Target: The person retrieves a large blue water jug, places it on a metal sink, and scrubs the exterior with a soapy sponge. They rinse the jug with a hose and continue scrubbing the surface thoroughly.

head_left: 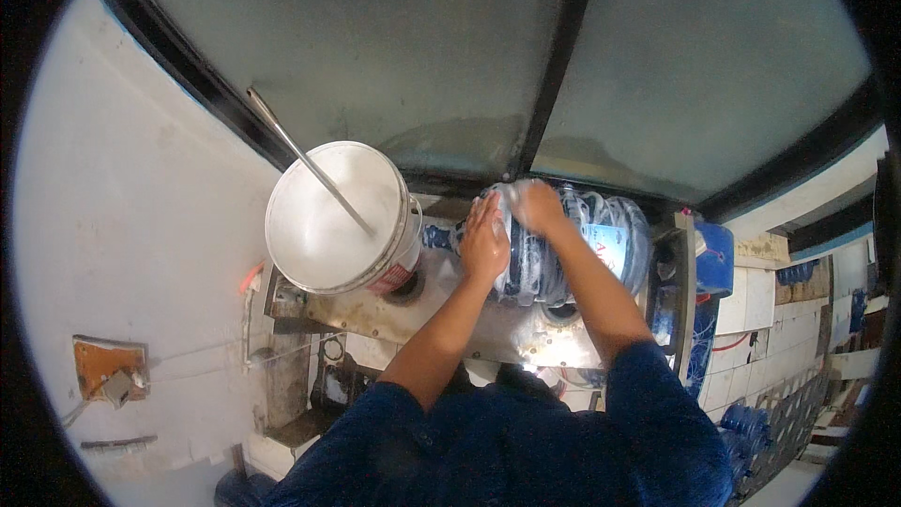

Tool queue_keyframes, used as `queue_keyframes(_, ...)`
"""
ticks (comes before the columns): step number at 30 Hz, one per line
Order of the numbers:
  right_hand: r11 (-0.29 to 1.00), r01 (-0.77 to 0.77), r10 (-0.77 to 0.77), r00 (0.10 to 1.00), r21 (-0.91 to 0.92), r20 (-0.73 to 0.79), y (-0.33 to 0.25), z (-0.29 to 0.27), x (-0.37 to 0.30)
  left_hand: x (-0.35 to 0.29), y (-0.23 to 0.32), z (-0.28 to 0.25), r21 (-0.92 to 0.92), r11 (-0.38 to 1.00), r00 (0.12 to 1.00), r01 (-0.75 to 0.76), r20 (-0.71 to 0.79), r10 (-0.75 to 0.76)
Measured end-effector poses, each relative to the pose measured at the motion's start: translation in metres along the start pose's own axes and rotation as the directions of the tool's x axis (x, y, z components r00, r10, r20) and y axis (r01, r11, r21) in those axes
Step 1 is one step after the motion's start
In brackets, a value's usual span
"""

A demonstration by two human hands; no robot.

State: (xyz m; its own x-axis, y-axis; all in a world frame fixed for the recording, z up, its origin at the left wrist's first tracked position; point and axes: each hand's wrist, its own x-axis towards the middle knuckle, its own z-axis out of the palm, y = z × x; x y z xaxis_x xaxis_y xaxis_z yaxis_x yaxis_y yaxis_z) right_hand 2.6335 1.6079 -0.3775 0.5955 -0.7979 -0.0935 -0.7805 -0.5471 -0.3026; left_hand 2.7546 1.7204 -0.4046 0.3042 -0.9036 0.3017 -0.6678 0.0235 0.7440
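A large clear-blue water jug (632, 225) lies on its side on a metal counter, its neck toward the left and white foam over its ribbed body. My left hand (485, 242) lies against the jug's shoulder with its fingers stretched out. My right hand (538, 207) is on the upper side of the jug, curled and smeared by motion. Something white shows beside its fingers; whether it is foam or a cloth I cannot make out. To the left stands a white bucket (282, 225) with whitish contents and a long metal rod (298, 150) leaning in it.
Behind the counter (469, 327) rise frosted panes (404, 38) in a dark frame. A white wall (141, 207) stands at left. A blue container (715, 258) sits past the counter's right end, and several blue jugs (746, 427) stand lower right.
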Motion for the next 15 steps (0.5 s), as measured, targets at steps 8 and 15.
queue_keyframes(8,0.974,-0.199,0.181,0.971,-0.111,-0.153,0.072,0.015,-0.037,-0.001,0.013,-0.007,0.030,0.999,0.999,0.012,0.040,-0.013)
queue_keyframes(15,0.953,-0.291,0.274,0.946,0.080,0.173,0.096,0.014,0.036,-0.004,0.008,0.004,0.001,0.999,0.998,-0.037,0.044,0.037)
